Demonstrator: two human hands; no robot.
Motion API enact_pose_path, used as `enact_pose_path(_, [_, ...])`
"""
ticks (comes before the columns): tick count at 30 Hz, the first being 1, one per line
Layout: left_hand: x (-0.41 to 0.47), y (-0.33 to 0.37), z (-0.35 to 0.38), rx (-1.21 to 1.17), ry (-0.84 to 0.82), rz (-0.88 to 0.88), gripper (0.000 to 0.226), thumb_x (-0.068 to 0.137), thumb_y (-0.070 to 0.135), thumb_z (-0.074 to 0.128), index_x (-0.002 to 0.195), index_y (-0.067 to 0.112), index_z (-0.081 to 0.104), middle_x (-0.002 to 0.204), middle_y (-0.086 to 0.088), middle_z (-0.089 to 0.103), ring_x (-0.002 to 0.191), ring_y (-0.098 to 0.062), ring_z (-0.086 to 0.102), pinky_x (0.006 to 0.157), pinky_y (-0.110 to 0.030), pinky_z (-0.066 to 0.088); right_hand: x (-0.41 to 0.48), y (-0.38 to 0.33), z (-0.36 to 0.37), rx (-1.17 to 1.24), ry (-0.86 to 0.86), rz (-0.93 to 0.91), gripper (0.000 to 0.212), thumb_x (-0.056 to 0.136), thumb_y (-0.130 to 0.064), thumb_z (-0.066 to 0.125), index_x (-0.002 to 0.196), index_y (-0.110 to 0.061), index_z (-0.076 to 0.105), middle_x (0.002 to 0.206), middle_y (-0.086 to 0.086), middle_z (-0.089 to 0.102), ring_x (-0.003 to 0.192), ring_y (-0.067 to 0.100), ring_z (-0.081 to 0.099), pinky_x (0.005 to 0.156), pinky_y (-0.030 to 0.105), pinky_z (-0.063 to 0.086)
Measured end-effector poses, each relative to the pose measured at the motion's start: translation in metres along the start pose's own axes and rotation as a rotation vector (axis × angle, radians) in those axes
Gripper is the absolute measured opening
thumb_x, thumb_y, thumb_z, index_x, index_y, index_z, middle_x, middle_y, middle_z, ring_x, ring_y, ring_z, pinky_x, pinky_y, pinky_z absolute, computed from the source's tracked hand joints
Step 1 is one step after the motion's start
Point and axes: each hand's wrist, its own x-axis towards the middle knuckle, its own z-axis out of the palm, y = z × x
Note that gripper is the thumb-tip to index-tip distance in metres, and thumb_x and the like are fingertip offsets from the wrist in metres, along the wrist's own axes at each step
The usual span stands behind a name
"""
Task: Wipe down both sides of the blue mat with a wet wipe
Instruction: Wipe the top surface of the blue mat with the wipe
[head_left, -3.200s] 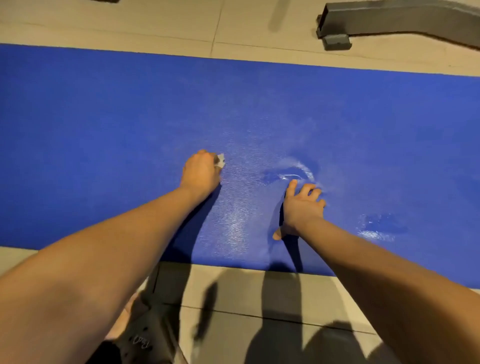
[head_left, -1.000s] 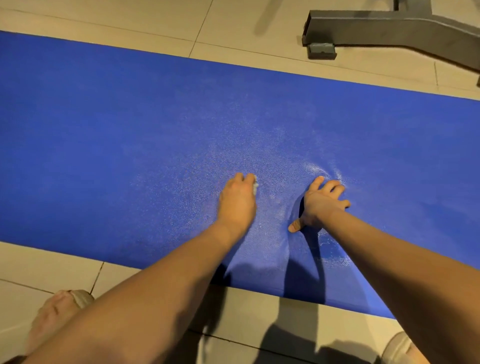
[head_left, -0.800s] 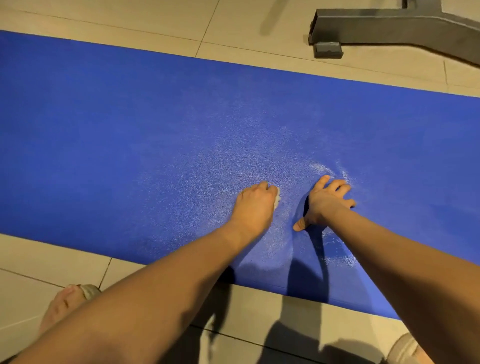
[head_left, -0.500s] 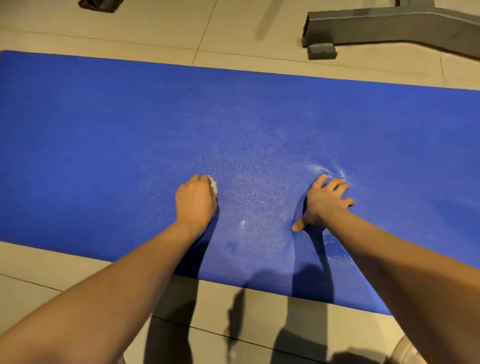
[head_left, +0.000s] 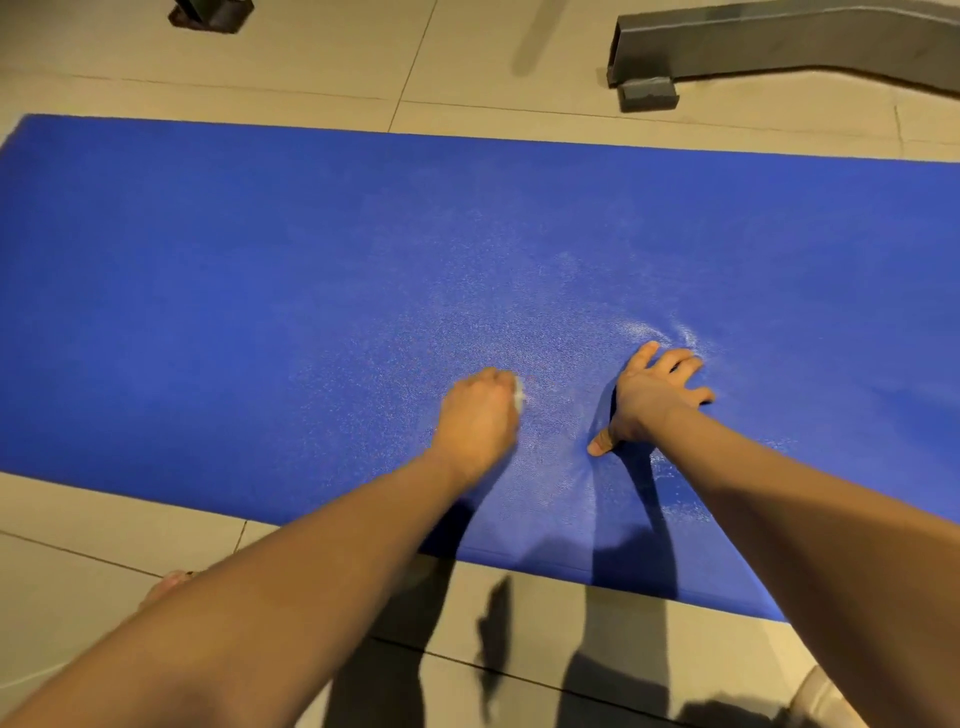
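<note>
mat (head_left: 260, 312) flat on floor (head_left: 311, 62) | left hand (head_left: 478, 421) grips wipe (head_left: 518, 397) near mat's near edge | right hand (head_left: 652, 397) splayed flat, bracing mat | damp sheen mid-mat only; left end looks dry, underside likely unwiped

Pale beige floor tiles (head_left: 311, 62) are stretching away on all sides, with thin dark grout lines (head_left: 410, 67) running between them. Over at the far right a grey metal frame (head_left: 779, 41) is lying low on the floor, bending slightly along its length, and a small grey block foot (head_left: 648, 96) is sitting under its near end. At the far left a dark object (head_left: 210, 13) is poking in, mostly cut off. Warm yellowish light is washing over the tiles, hard dark shadows (head_left: 493, 639) are falling across the near ones, and a softer shadow (head_left: 535, 47) is lying on the far ones.
</note>
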Motion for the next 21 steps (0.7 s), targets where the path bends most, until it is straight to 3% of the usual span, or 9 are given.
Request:
enact_pose_path(4, [-0.011, -0.068, -0.022, 0.025, 0.149, -0.271, 0.016, 0.099, 0.019, 0.051, 0.092, 0.008, 0.061, 0.099, -0.018, 0.065, 0.087, -0.041, 0.063, 0.073, -0.043, 0.047, -0.002, 0.002, 0.002, -0.002, 0.026, -0.012, 0.174, 0.037, -0.068, 0.092, 0.154, -0.001, -0.018, 0.157, 0.036, -0.006, 0.147, 0.054, -0.002, 0.107, 0.070, 0.031])
enact_pose_path(8, [-0.020, -0.069, -0.011, -0.099, 0.242, -0.448, 0.012, 0.096, 0.017, 0.053, 0.090, 0.007, 0.059, 0.094, -0.015, 0.065, 0.084, -0.037, 0.062, 0.072, -0.041, 0.046, -0.001, 0.002, 0.003, 0.006, 0.045, -0.012, 0.175, 0.036, -0.068, 0.093, 0.155, -0.002, -0.017, 0.157, 0.036, -0.006, 0.148, 0.054, -0.001, 0.106, 0.070, 0.030])
enact_pose_path(11, [-0.024, -0.029, 0.010, -0.140, 0.218, -0.399, 0.012, 0.095, 0.016, 0.053, 0.091, 0.008, 0.061, 0.094, -0.015, 0.065, 0.085, -0.037, 0.061, 0.073, -0.041, 0.044, 0.000, 0.000, 0.002, 0.005, 0.029, -0.007, 0.176, 0.035, -0.067, 0.093, 0.154, -0.001, -0.018, 0.158, 0.036, -0.007, 0.147, 0.055, -0.003, 0.107, 0.071, 0.029])
enact_pose_path(16, [-0.030, 0.035, 0.042, -0.108, 0.098, -0.139, 0.009, 0.094, 0.016, 0.053, 0.095, 0.011, 0.060, 0.095, -0.013, 0.063, 0.088, -0.035, 0.060, 0.080, -0.044, 0.046, 0.003, -0.001, 0.002, 0.006, 0.013, 0.006, 0.178, 0.032, -0.066, 0.094, 0.154, -0.001, -0.019, 0.158, 0.036, -0.009, 0.147, 0.056, -0.004, 0.107, 0.073, 0.028])
enact_pose_path(19, [-0.028, 0.033, 0.035, -0.047, 0.004, 0.022, 0.010, 0.095, 0.018, 0.053, 0.099, 0.012, 0.059, 0.101, -0.012, 0.063, 0.094, -0.034, 0.059, 0.084, -0.043, 0.043, 0.001, 0.000, 0.001, 0.008, 0.015, 0.003, 0.178, 0.033, -0.066, 0.094, 0.154, -0.001, -0.019, 0.158, 0.036, -0.008, 0.147, 0.055, -0.003, 0.107, 0.073, 0.028])
enact_pose_path(21, [-0.027, 0.011, 0.020, 0.001, -0.030, 0.029, 0.012, 0.096, 0.017, 0.053, 0.102, 0.011, 0.061, 0.105, -0.012, 0.064, 0.097, -0.034, 0.059, 0.085, -0.041, 0.042, 0.000, 0.000, 0.001, 0.010, 0.017, -0.005, 0.177, 0.034, -0.067, 0.094, 0.154, -0.001, -0.018, 0.158, 0.036, -0.008, 0.147, 0.055, -0.003, 0.107, 0.073, 0.029])
